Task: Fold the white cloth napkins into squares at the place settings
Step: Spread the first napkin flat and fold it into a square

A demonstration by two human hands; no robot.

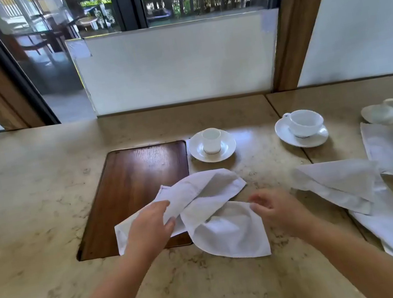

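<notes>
Working a crumpled white napkin [207, 206] that lies half on the wooden inlay [129, 186], half on the stone table [30, 202] — it looks soft, light and floppy, so I'd take it by corners and hems. Left hand [148, 227] holds a gathered fold, reaching in from the near left. Right hand [275, 206] has fingers curled at the right edge — actual pinch, cannot tell. More napkins [347, 183] wait right.

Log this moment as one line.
left hand: holds napkin | right hand: fingers curled at napkin edge, grip unclear | napkin: crumpled, unfolded, partly on wooden mat | step: fold not yet done
</notes>
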